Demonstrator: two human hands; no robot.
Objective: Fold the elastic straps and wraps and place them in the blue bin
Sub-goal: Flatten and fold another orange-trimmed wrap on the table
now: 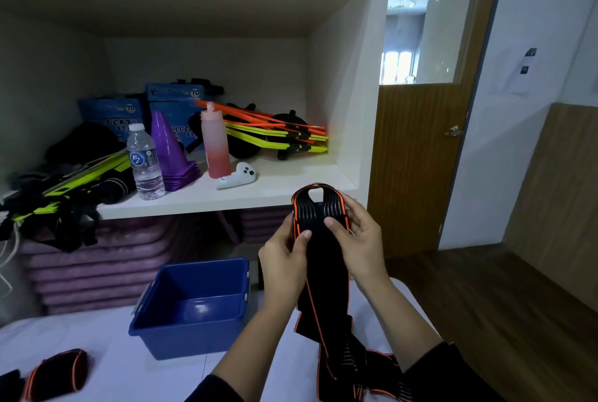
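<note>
both hands hold a black elastic wrap with orange edging (320, 259) upright in the air, just right of the open blue plastic bin (187, 337) on the white table (113, 353). the left hand (284, 259) pinches its left edge, thumb in front and fingers curled behind. the right hand (359, 239) pinches the right edge likewise. the wrap's tail hangs to the table between the forearms. a rolled black and orange wrap (58, 372) lies near left.
</note>
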